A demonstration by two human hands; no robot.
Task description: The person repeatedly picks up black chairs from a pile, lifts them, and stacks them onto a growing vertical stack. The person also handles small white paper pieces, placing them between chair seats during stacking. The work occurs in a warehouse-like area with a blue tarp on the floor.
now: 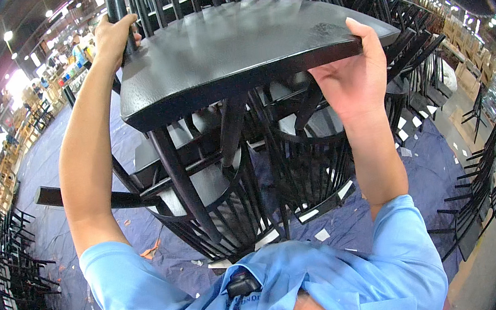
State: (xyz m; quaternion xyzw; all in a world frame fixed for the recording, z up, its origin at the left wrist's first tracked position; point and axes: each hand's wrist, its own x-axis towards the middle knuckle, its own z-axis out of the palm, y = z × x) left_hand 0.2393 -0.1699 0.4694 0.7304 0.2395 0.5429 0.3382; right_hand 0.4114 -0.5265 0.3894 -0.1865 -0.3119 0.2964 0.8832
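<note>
A black wooden chair (236, 49) with a spindle back is held up in front of me, its broad seat facing up and its legs hanging below. My left hand (114, 38) is wrapped round the outer back post at the seat's far left corner. On the right, my right hand (353, 69) grips the seat's edge, thumb on top and palm underneath; the fingers beneath are hidden. Under the held chair stand more black chairs (202, 184) with curved backs, close together. Whether the held chair rests on them I cannot tell.
Rows of black chairs crowd the far side. Other dark chairs (20, 273) line the left, and more (480, 202) lie or stand at the right. A blue sheet (67, 175) with white scraps covers the floor. People and wooden furniture are far back left.
</note>
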